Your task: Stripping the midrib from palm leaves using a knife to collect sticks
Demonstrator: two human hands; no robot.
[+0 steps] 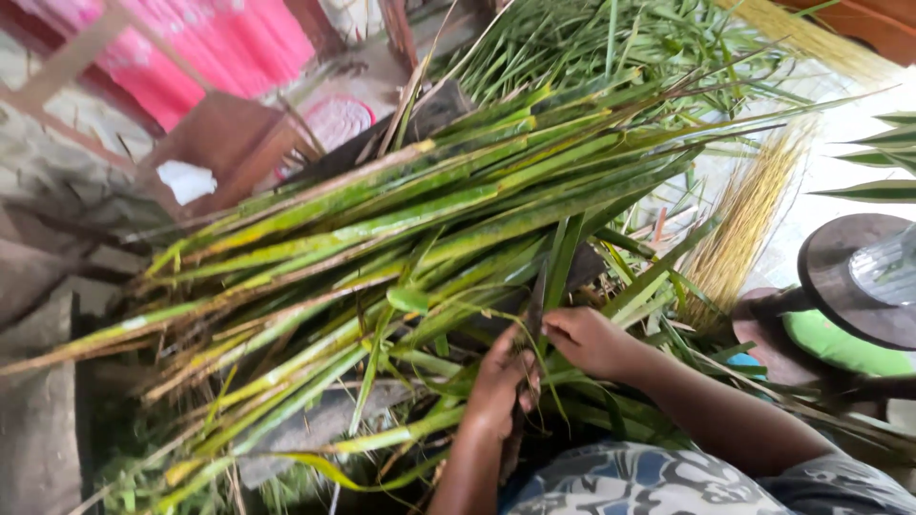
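A big heap of long green palm leaves [401, 210] with yellowed edges lies across the middle, fanning from lower left to upper right. My left hand [498, 386] grips a thin leaf strip low in the pile, fingers closed round it. My right hand [587, 339] pinches the base of an upright green leaf [561, 262] just to the right. The two hands are close together, almost touching. Patterned blue and grey cloth [649, 482] covers my lap below them.
A bundle of thin yellow leaf ribs [754, 215] lies at the right. A round dark stand with a clear part [859, 281] and a green object [840, 343] sit at the far right. A brown wooden box [224, 143] and pink cloth [210, 48] are at the upper left.
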